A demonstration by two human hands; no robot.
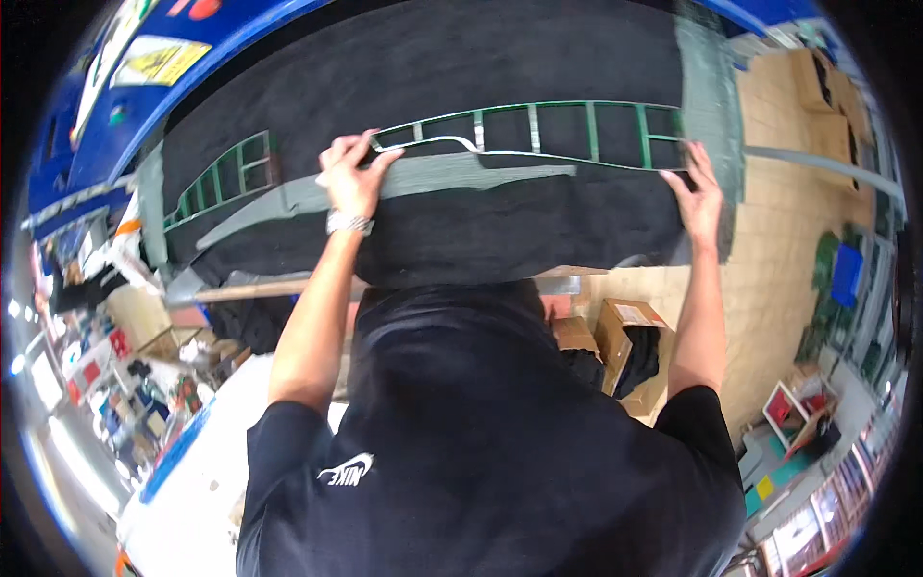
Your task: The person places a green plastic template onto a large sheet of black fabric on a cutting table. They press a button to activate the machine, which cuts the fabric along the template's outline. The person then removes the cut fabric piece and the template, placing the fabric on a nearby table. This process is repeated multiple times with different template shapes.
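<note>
Metal frame [535, 128] held at both ends, over black cloth [461, 58]

I hold the long frame w/ both hands, crosswise in front of me. My L hand [352, 178] is grasping its narrow L end, w/ thumb on the near side and fingers at the tip. My R hand [701, 197] is grasping the near corner of the wider R end b/w thumb and fingers. I can't tell for sure if the frame touches the cloth or is lifted a bit.

The frame has thin silver and green edges w/ several cross bars; its near edge makes a wavy bend close to my L hand. A small frame [216, 183] of similar kind lies on the cloth, further L.

A grey-green band [433, 176] runs on my side of the long frame, partly hidden by my L hand. Another grey-green strip [710, 115] goes along the R side of the cloth.

I wear a watch [348, 222] on my L wrist and a black T-shirt [538, 413]. Blue machine [231, 53] w/ a yellow sign [162, 61] stands at far L. Below, on the R, is a cardboard box [612, 332] w/ sth. black inside.
</note>
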